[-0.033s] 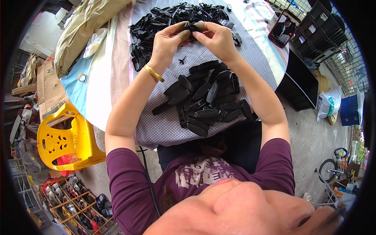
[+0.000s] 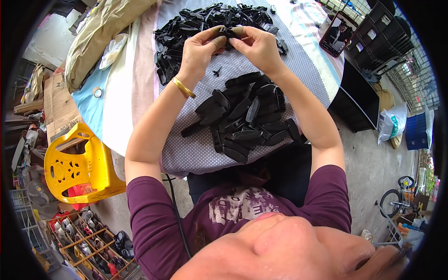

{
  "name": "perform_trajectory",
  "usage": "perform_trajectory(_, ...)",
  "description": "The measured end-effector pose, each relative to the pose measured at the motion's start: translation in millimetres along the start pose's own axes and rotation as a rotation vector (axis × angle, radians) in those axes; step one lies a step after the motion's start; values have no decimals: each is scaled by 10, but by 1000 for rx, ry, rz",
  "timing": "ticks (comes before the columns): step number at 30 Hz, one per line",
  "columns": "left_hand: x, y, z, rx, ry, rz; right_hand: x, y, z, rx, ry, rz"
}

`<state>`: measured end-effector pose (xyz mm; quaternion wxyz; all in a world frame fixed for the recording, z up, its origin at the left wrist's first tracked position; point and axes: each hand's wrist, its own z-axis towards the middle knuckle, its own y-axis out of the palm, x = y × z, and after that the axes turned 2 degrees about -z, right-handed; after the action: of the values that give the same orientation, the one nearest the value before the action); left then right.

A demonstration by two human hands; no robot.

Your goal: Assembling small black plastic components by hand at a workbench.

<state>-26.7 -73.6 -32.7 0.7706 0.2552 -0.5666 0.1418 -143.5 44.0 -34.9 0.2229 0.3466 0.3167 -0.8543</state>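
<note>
Over the far pile, my left hand [image 2: 198, 52] and my right hand [image 2: 260, 47] meet, fingers pinched together. Between their fingertips is a small black plastic part [image 2: 227, 32]; the fingers hide much of it, so its exact kind cannot be made out. Dark coverings sit on some fingertips. Many similar small black parts [image 2: 170, 44] are heaped beyond and to the left of my hands. Nearer to me lies a second pile of longer, curved black pieces [image 2: 252, 110]. One tiny black piece [image 2: 217, 72] rests alone on the dotted cloth [image 2: 179, 144] between the piles.
A phone [image 2: 337, 35] stands at the table's far right, near black crates [image 2: 380, 32]. On the left are a tape roll [image 2: 97, 92], brown paper [image 2: 100, 39] and a yellow plastic chair [image 2: 105, 172]. A shoe rack [image 2: 88, 240] stands on the floor, lower left.
</note>
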Motion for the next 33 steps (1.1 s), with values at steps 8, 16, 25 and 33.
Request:
perform_trajectory(8,89,48,2,-23,47,-53,-33,43,-26,48,-106,-193)
perform_trajectory(16,216,31,-21,-173,134,38,-54,-18,-21,-355,252,181)
perform_trajectory(25,244,219,-114,-309,182,752,378,-623,272,62,131,-122)
perform_trajectory(33,130,393,77,-591,330,1225,841,-450,389,-17,14,-814)
